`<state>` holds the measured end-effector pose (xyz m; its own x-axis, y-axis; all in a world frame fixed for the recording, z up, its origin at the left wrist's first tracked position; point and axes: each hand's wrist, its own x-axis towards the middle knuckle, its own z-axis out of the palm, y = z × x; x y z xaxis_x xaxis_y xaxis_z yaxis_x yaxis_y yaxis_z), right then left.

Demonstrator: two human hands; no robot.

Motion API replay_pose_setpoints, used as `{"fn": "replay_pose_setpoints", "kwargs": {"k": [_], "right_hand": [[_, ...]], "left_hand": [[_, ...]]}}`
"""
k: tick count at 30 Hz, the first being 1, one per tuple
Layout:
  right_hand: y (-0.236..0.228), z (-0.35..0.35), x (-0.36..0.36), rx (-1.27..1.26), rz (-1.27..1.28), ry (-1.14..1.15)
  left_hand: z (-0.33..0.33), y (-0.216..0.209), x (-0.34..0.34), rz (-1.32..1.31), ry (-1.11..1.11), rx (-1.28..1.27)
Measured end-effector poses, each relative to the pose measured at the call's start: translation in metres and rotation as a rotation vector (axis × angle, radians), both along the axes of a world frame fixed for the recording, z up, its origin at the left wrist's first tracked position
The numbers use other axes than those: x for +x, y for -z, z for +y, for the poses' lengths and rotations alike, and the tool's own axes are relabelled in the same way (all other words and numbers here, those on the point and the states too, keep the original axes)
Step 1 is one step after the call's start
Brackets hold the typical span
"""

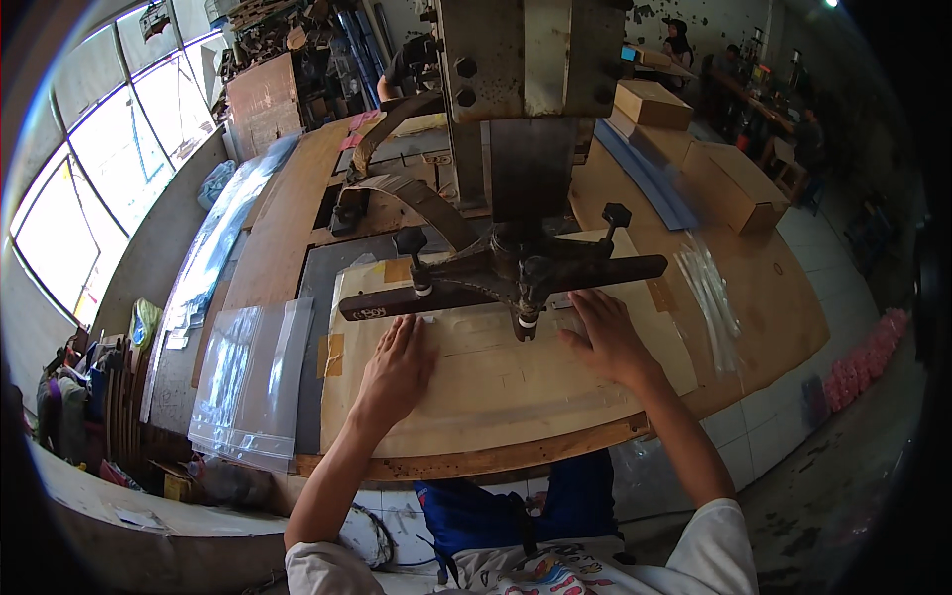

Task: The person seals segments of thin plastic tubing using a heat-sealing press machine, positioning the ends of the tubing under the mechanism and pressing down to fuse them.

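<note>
A press head with a dark metal crossbar (605, 271) hangs over a beige board (496, 412) taped at its edges. My left hand (397, 372) lies on the board's left part, fingers stretched forward close to the bar. My right hand (610, 339) rests on the right part, fingers spread, its fingertips by a small metal piece near the bar. Faint straight lines between the hands look like the edges of a clear plastic sheet, but I cannot make out its full outline. Neither hand grips anything that I can see.
Clear plastic sleeves (248, 382) are stacked at the left. Narrow clear strips (709, 297) lie on the right of the table, with cardboard boxes (734, 183) and a blue strip (645, 174) behind. The press column (531, 59) stands straight ahead. Other people sit at the far right.
</note>
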<state>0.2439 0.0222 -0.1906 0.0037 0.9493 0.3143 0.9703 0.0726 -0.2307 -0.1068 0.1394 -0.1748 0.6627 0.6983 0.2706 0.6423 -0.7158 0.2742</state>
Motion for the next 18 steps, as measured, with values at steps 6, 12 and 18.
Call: {"fn": "replay_pose_setpoints", "kwargs": {"k": [6,12,18], "right_hand": [[-0.0024,0.0003,-0.0013,0.012,0.032,-0.012],[-0.0046,0.0004,-0.0026,-0.004,0.032,-0.007],[-0.0013,-0.0006,-0.0026,0.003,0.024,0.005]], "left_hand": [[0.0025,0.0019,-0.0004,0.004,0.006,-0.001],[0.0011,0.0005,-0.0002,-0.014,0.008,0.008],[0.0012,0.0025,-0.0018,0.007,0.002,0.015]]}}
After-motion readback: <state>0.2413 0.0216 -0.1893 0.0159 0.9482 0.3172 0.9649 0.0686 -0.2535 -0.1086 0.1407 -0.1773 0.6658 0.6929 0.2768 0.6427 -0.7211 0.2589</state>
